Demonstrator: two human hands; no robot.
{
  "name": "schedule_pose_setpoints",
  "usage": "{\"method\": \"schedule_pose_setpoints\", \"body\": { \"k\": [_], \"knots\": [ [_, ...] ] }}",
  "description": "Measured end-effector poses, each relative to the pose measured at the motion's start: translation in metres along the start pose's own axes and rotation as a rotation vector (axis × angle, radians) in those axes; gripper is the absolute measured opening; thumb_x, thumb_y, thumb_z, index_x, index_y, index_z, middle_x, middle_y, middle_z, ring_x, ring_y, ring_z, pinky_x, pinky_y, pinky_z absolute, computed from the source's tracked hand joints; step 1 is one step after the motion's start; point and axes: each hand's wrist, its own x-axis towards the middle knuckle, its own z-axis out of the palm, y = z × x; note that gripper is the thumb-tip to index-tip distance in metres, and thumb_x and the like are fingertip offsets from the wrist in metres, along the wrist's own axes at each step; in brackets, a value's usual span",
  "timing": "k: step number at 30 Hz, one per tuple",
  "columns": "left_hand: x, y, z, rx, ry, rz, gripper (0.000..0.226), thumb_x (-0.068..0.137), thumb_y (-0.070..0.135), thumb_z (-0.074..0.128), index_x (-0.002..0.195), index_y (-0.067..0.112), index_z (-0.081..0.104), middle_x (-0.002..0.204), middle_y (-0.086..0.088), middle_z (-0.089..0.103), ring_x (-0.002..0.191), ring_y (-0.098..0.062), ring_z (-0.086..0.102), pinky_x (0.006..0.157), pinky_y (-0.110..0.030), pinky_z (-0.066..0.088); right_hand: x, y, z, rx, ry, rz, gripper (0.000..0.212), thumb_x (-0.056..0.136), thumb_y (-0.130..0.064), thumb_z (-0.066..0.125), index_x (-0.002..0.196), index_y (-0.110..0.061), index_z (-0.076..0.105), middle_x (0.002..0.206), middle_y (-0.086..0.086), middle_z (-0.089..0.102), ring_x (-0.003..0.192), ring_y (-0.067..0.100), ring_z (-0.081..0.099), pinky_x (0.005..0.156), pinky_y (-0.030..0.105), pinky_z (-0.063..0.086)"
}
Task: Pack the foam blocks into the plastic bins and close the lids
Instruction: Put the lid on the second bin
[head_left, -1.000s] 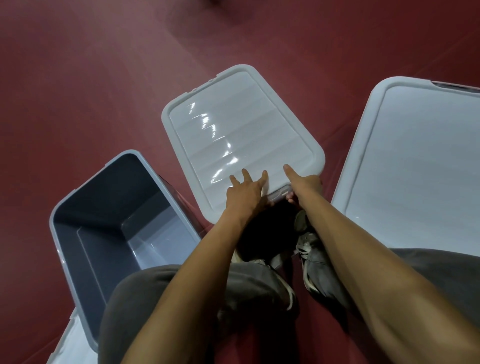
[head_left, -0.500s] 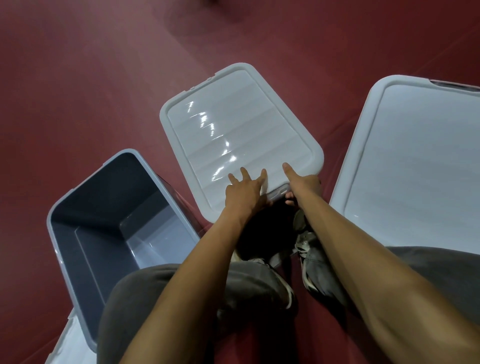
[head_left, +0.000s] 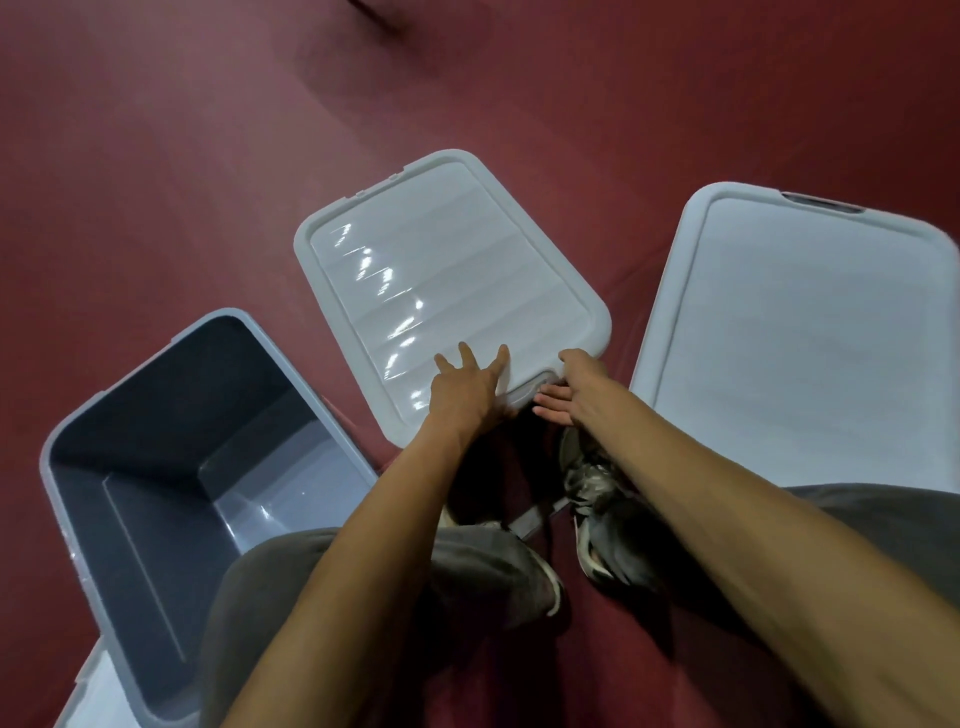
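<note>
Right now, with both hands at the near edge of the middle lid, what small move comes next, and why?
Probably press the near edge down until it seats. The left hand lies flat on the lid; the right hand pinches its near edge, thumb on top, fingers beneath, so the grip is set. Whether the edge is snapped shut can't be told.

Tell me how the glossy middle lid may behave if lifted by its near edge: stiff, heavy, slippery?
Likely slippery: the middle lid is glossy, with glare streaks. Probably light yet fairly stiff, as it looks like thin plastic with ribs and a raised rim; lifted by one edge it may flex slightly. The left hand lies flat on it; the right hand pinches its near edge.
</note>
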Motion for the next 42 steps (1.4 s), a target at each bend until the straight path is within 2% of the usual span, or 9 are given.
{"method": "schedule_pose_setpoints", "body": {
  "k": [3,6,10,14,18,30,34,39,42],
  "knots": [
    [0.006,-0.014,-0.005,-0.046,-0.076,0.05,0.088,0.09,0.059,0.062,0.156,0.044,0.006,0.161,-0.02,0.015,0.139,-0.057,0.025,0.099,-0.051,0.045,-0.013,-0.012,0.006,0.03,0.012,-0.066,0.024,0.099,-0.024,0.043,0.115,-0.007,0.041,0.093,0.017,0.059,0.076,0.032,0.064,0.061,0.046,0.059],
    [0.012,-0.031,-0.021,-0.209,-0.121,0.097,0.079,0.096,0.037,0.061,0.158,0.04,0.013,0.157,-0.01,0.033,0.135,-0.038,0.042,0.103,-0.043,0.043,-0.022,-0.02,0.025,-0.22,0.091,-0.177,0.033,0.092,-0.02,0.047,0.116,0.003,0.048,0.096,0.022,0.064,0.071,0.036,0.068,0.051,0.039,0.057],
    [0.017,-0.054,-0.033,-0.276,-0.033,0.032,0.071,0.1,0.024,0.051,0.159,0.037,0.014,0.166,-0.006,0.012,0.151,-0.033,0.015,0.119,-0.05,0.027,-0.017,-0.01,0.057,-0.996,0.386,-0.641,0.052,0.087,-0.031,0.054,0.13,-0.003,0.045,0.129,0.015,0.054,0.11,0.034,0.057,0.08,0.036,0.046],
    [0.027,-0.081,-0.021,-0.182,0.045,0.02,0.077,0.102,0.022,0.045,0.157,0.046,-0.003,0.167,-0.002,-0.016,0.152,-0.037,-0.017,0.12,-0.06,0.001,0.015,0.008,0.092,-1.433,0.301,-0.953,0.069,0.098,-0.039,0.044,0.154,-0.012,0.015,0.16,0.02,0.01,0.145,0.04,0.017,0.118,0.049,0.022],
    [0.049,-0.109,0.0,-0.203,0.081,0.018,0.059,0.108,0.037,0.025,0.157,0.043,-0.007,0.167,-0.003,-0.014,0.151,-0.039,-0.017,0.12,-0.064,0.002,0.063,0.003,0.115,-1.675,0.223,-1.035,0.073,0.101,-0.052,0.03,0.158,-0.024,-0.008,0.163,0.013,-0.018,0.149,0.041,-0.014,0.12,0.055,-0.003],
    [0.188,-0.197,0.002,-0.233,0.372,-0.114,0.062,0.1,0.064,0.004,0.155,0.043,-0.017,0.163,0.003,-0.028,0.148,-0.031,-0.028,0.118,-0.054,-0.016,0.165,-0.096,0.197,-1.704,0.276,-1.375,0.076,0.09,-0.074,-0.007,0.156,-0.037,-0.009,0.166,0.003,-0.01,0.152,0.035,-0.007,0.118,0.063,0.0],
    [0.238,-0.216,-0.016,-0.189,0.427,-0.135,0.062,0.098,0.063,-0.004,0.155,0.042,-0.017,0.165,0.003,-0.024,0.15,-0.03,-0.025,0.121,-0.057,-0.011,0.183,-0.133,0.237,-1.675,0.26,-1.421,0.068,0.095,-0.063,-0.003,0.155,-0.032,-0.014,0.165,0.006,-0.014,0.15,0.036,-0.015,0.116,0.064,-0.004],
    [0.288,-0.236,-0.036,-0.094,0.539,-0.108,0.057,0.103,0.054,-0.001,0.157,0.039,-0.012,0.166,0.0,-0.019,0.151,-0.029,-0.023,0.122,-0.053,-0.011,0.198,-0.136,0.259,-1.627,0.413,-1.487,0.066,0.098,-0.054,0.0,0.159,-0.027,0.003,0.166,0.009,0.001,0.152,0.037,-0.002,0.114,0.067,0.001],
    [0.322,-0.237,-0.055,-0.174,0.531,-0.192,0.06,0.102,0.057,0.003,0.159,0.037,-0.002,0.168,-0.006,0.002,0.155,-0.031,-0.003,0.122,-0.056,-0.004,0.199,-0.136,0.26,-1.619,0.424,-1.49,0.068,0.098,-0.056,0.003,0.158,-0.027,0.009,0.166,0.009,0.005,0.152,0.037,0.001,0.114,0.067,0.003]
  ]
}}
